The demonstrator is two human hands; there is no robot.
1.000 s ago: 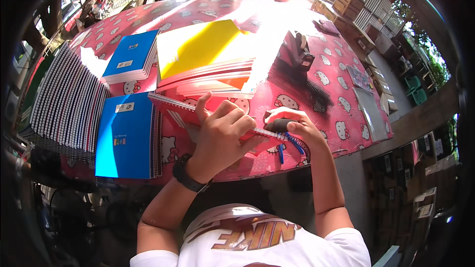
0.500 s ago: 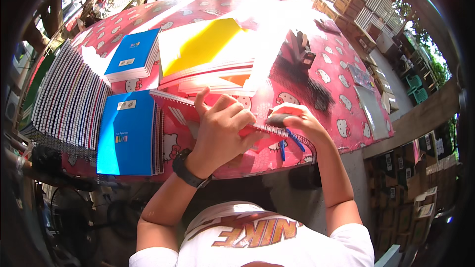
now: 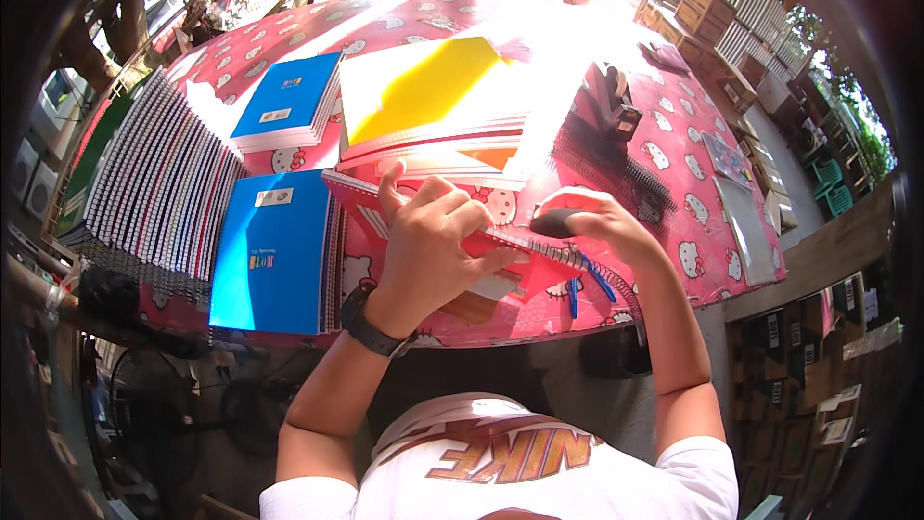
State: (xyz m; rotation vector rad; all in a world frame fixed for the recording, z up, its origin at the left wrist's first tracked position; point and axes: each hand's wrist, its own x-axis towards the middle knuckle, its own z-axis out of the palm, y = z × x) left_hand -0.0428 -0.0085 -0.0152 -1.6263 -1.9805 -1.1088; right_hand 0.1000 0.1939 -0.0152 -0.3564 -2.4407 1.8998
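My left hand (image 3: 431, 236), with a dark watch (image 3: 373, 327) on its wrist, grips a tilted notebook (image 3: 351, 185) with a row of holes along its edge. A spiral wire coil (image 3: 561, 252) runs along the end of that edge and trails over the table's front edge. Just above the coil is my right hand (image 3: 606, 221), its fingers closed on a dark rounded object (image 3: 553, 223) that I cannot make out fully. A blue-handled tool (image 3: 597, 279), perhaps pliers, lies below the coil. Part of the notebook is hidden behind my left hand.
Blue notebooks (image 3: 274, 260) and a smaller blue stack (image 3: 289, 96) lie left. Beside them stands a long row of spiral-bound notebooks (image 3: 159, 183). Ahead are yellow-topped sheets (image 3: 433, 87) in glare. A black device (image 3: 611, 106) and loose black coils (image 3: 611, 173) sit right on the pink tablecloth (image 3: 688, 193).
The whole view has shifted slightly, so the table's things appear farther right. My right hand has risen a little from the coil. My left hand keeps its grip on the notebook.
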